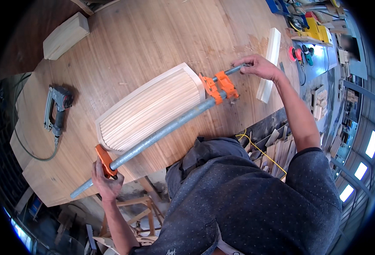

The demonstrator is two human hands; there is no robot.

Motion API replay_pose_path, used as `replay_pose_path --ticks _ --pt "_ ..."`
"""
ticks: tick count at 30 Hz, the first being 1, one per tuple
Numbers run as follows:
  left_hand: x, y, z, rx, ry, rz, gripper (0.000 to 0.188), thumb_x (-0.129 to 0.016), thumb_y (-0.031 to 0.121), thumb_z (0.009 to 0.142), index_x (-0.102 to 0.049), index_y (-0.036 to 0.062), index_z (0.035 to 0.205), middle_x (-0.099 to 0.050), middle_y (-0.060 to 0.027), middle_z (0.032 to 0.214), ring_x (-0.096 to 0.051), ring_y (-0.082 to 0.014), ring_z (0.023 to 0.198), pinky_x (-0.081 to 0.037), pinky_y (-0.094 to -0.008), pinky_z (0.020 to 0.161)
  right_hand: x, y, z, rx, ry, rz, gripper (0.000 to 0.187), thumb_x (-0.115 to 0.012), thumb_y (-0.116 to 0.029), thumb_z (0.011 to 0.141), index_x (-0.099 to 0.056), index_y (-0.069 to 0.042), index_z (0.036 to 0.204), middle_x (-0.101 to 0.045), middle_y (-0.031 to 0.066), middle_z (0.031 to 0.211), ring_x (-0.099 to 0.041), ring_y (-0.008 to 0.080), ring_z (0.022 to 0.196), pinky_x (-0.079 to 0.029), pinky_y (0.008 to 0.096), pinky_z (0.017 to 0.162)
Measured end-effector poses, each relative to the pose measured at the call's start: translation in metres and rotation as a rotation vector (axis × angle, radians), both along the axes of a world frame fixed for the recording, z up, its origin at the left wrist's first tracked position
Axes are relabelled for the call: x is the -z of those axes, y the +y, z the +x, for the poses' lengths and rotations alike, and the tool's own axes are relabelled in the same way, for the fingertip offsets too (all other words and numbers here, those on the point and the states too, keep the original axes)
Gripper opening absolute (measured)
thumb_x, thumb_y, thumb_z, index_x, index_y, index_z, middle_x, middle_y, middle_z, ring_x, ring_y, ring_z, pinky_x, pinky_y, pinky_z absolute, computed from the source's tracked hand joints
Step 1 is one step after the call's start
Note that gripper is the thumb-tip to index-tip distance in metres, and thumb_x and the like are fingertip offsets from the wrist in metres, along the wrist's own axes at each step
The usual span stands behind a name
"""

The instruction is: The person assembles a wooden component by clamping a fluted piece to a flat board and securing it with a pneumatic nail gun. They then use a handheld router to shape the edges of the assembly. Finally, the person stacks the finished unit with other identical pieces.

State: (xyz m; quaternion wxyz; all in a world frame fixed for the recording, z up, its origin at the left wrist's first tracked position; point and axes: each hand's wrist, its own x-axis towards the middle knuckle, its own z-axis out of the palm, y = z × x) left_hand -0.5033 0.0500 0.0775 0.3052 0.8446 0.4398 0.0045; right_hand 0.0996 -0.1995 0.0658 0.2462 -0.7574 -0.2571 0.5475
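Observation:
A pipe clamp [164, 131] with a grey metal pipe and orange jaws lies slantwise along the near side of a pale slatted wooden panel [151, 111]. The panel has a curved wooden frame and rests on the table. At the clamp's lower left, my left hand [106, 179] is closed around the orange sliding jaw [105, 160], which sits against the panel's left end. My right hand [258, 68] pinches the end of the clamp's screw handle [232, 70], beyond the orange head [218, 88] at the panel's right end.
On the wooden table [153, 38] lie a nail gun [59, 108] with a hose at left, a wooden block [66, 36] at far left and a pale wood strip [268, 63] at right. Power tools [307, 54] stand beyond. Wood offcuts [276, 148] lie below the near edge.

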Motion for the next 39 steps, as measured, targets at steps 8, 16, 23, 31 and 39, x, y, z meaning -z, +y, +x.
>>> replay_pose_path --ticks 8,16,23,31,39 --pt "0.004 -0.002 -0.002 -0.009 0.012 -0.004 0.072 -0.067 0.003 0.063 -0.056 -0.0013 0.134 -0.057 -0.0170 0.102 -0.058 -0.0382 0.088 -0.050 -0.0465 0.078 0.005 -0.009 -0.011 0.026 -0.093 0.147 0.033 -0.068 0.001 0.091 -0.073 -0.002 0.124 -0.070 0.0107 0.135 -0.066 0.0182 0.121 -0.050 0.0314 0.108" --pt "0.018 -0.006 -0.013 0.017 0.023 0.072 0.073 -0.069 0.006 0.063 -0.055 -0.0011 0.134 -0.059 -0.0182 0.111 -0.060 -0.0392 0.094 -0.051 -0.0470 0.082 -0.005 -0.005 -0.010 -0.048 -0.160 0.027 0.034 -0.070 -0.004 0.092 -0.074 -0.005 0.126 -0.075 0.0050 0.114 -0.066 0.0119 0.100 -0.053 0.0278 0.091" --pt "0.027 -0.009 -0.019 0.052 0.033 0.118 0.078 -0.073 0.009 0.062 -0.053 -0.0012 0.137 -0.059 -0.0209 0.119 -0.059 -0.0416 0.102 -0.051 -0.0489 0.088 0.000 -0.008 -0.010 0.004 -0.115 -0.022 0.029 -0.070 -0.012 0.096 -0.076 -0.006 0.123 -0.074 0.0004 0.098 -0.063 0.0084 0.083 -0.051 0.0255 0.078" --pt "0.031 -0.015 -0.016 -0.005 -0.013 0.117 0.080 -0.073 0.010 0.062 -0.052 -0.0017 0.138 -0.059 -0.0214 0.119 -0.059 -0.0422 0.101 -0.050 -0.0492 0.088 0.007 -0.010 -0.007 0.049 -0.091 -0.050 0.024 -0.067 -0.016 0.101 -0.075 -0.001 0.118 -0.075 0.0033 0.102 -0.069 0.0112 0.094 -0.056 0.0266 0.088" --pt "0.036 -0.013 -0.022 0.026 -0.011 0.144 0.079 -0.072 0.008 0.062 -0.052 -0.0023 0.138 -0.059 -0.0208 0.118 -0.058 -0.0414 0.101 -0.050 -0.0492 0.088 0.002 -0.015 -0.019 0.104 -0.144 0.052 0.025 -0.069 -0.018 0.101 -0.074 0.000 0.116 -0.074 0.0054 0.101 -0.070 0.0124 0.094 -0.057 0.0286 0.089"
